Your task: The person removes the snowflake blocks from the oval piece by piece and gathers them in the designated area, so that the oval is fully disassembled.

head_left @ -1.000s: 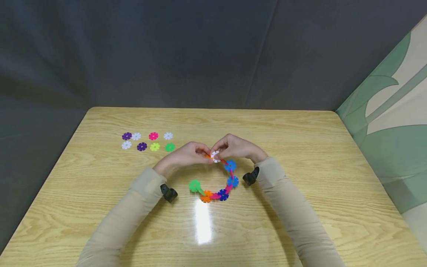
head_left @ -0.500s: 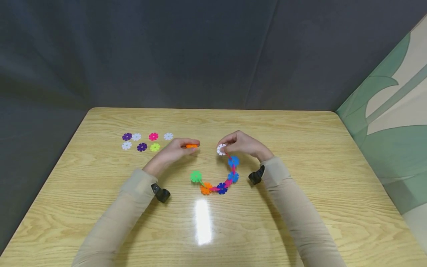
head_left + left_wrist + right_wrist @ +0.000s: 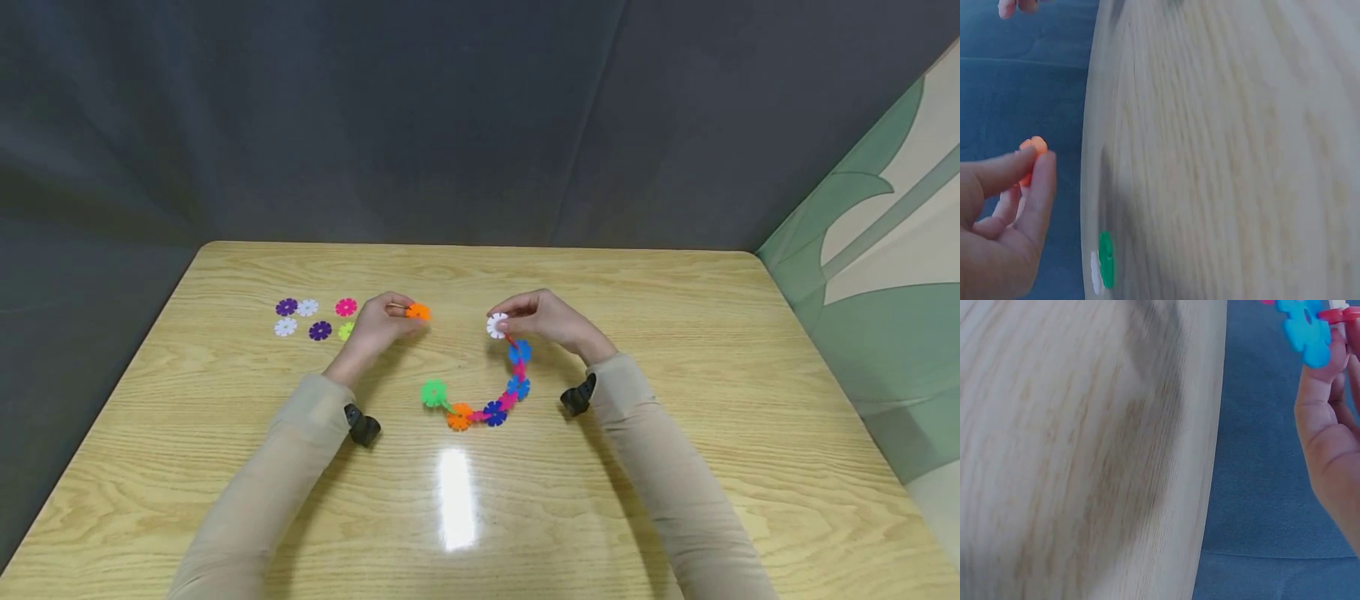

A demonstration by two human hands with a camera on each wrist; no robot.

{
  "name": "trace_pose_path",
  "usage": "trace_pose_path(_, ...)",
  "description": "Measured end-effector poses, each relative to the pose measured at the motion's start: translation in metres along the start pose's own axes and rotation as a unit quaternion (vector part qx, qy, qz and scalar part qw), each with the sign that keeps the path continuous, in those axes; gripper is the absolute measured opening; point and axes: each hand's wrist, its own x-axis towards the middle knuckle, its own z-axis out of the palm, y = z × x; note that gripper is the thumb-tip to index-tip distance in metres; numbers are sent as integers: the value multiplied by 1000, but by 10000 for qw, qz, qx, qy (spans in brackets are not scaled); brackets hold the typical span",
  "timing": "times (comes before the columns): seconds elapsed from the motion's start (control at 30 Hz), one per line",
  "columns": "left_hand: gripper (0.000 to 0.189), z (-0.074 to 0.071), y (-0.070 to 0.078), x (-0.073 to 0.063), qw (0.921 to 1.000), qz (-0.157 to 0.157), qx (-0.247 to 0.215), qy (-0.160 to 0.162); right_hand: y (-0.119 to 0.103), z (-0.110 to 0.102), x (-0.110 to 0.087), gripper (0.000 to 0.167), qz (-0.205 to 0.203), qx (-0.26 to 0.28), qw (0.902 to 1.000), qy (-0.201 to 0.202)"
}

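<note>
Between thumb and fingers, my left hand (image 3: 377, 325) pinches an orange notched snowflake disc (image 3: 417, 312), seen nearly edge-on in the left wrist view. My right hand (image 3: 553, 321) pinches a white snowflake disc (image 3: 494, 322), the top end of a curved chain of interlocked discs. A red piece joins it to a blue disc (image 3: 521, 352); in the right wrist view that blue disc (image 3: 1305, 330) hangs by the fingertips. Further along come pink pieces, a second blue disc, a dark blue disc (image 3: 494, 413), an orange disc (image 3: 460, 417) and a green disc (image 3: 433, 393) at the other end. A gap separates the hands.
Left of my left hand, loose discs lie on the wooden table (image 3: 675, 500): purple (image 3: 320, 331), white (image 3: 285, 327), pink (image 3: 346, 307) and a partly covered yellow one (image 3: 345, 332). A green disc (image 3: 1106, 259) lies below the left hand. A dark curtain (image 3: 450, 125) hangs behind.
The hands were together at the white disc; my left hand has drawn away left and farther back with the orange disc, now turned face up. My right hand has lifted the chain's end slightly back.
</note>
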Motion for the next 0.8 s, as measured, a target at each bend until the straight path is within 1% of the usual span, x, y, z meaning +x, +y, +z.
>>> trace_pose_path(0.03,39,0,-1,1,10000,9,-31,83,0,0,0,29,13,19,10000,33)
trace_pose_path(0.2,29,-4,-6,6,9989,121,167,424,0,2,1,24,56,155,9998,134)
trace_pose_path(0.3,27,-5,-6,8,9983,170,164,539,0,2,1,24,25,285,9994,174)
trace_pose_path(0.37,27,-5,-6,11,9981,160,100,579,0,2,1,25,1,349,9992,197)
trace_pose_path(0.5,30,-5,-6,17,9982,-4,57,605,0,2,0,28,-59,352,9991,207)
trace_pose_path(0.63,33,-6,-6,20,9982,-105,106,577,1,1,1,30,-115,378,9991,137)
trace_pose_path(0.7,35,-7,-7,21,9980,-117,193,583,1,1,1,29,-150,415,9990,98)
trace_pose_path(0.8,36,-9,-9,22,9973,-122,437,577,1,1,1,22,-172,481,9987,93)
